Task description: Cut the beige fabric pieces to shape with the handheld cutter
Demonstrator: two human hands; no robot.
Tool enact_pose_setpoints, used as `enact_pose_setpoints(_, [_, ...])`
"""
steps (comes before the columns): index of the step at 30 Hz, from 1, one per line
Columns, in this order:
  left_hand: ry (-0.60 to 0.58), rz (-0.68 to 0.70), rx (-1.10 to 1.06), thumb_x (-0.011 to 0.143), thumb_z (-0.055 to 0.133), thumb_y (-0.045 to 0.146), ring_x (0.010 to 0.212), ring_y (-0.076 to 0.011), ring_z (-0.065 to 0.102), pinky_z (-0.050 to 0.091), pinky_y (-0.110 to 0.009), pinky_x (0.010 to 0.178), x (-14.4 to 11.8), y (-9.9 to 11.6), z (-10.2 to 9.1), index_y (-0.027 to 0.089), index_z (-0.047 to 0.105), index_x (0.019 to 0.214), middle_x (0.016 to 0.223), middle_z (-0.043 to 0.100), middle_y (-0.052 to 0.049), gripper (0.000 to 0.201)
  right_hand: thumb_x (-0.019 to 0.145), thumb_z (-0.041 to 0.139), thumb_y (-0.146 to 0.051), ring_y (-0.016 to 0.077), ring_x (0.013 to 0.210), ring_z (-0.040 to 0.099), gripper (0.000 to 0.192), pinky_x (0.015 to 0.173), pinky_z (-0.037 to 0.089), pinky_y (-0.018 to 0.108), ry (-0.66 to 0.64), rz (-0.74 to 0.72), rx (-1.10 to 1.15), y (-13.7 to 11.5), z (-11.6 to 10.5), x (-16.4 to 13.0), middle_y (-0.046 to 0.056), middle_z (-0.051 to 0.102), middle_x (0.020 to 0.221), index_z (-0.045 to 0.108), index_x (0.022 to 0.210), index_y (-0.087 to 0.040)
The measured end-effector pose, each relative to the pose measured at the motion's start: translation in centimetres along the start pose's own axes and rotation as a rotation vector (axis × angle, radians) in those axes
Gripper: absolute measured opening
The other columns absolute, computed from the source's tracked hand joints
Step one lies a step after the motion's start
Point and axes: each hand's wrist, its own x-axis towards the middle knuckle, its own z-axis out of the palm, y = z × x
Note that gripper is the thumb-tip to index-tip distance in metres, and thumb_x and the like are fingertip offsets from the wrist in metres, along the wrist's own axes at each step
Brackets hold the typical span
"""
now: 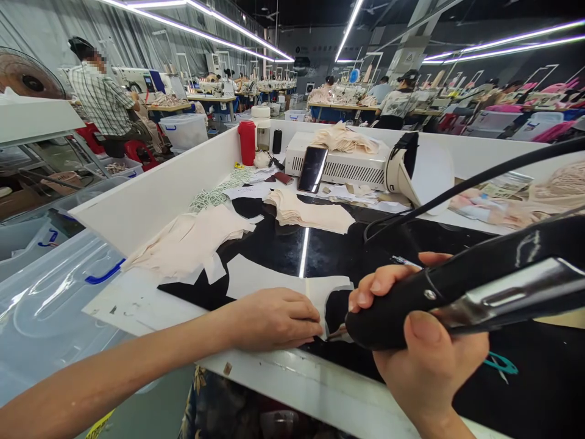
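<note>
Head view: left hand (274, 317) palm down on white piece (265, 277) near the table's (315, 384) front edge; thumb hidden, can't tell if it pinches. Right hand (429, 360) wrapped around black tool (479, 268), its tip at the white piece's right end. Pale stack (183, 241) by left edge; second stack (311, 213) farther back, toward far edge. Phone (313, 169) leans on white box (340, 161) near far edge. Red cup (247, 143) in far left corner. Teal snips (507, 364) right of right hand.
</note>
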Motion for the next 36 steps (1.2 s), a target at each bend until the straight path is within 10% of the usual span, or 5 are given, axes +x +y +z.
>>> enact_pose_setpoints(36, [0.066,-0.003,0.0,0.111,0.053,0.016,0.098,-0.0204,0.073,0.06,-0.032,0.099,0.02,0.18,0.09,0.011,0.074,0.111,0.104,0.078,-0.009,0.022,0.085,0.089,-0.041,0.0165,0.062,0.067,0.046,0.055,0.06,0.031,-0.018,-0.025,0.037,0.55,-0.06,0.12,-0.004,0.07,0.082,0.063,0.121,-0.028])
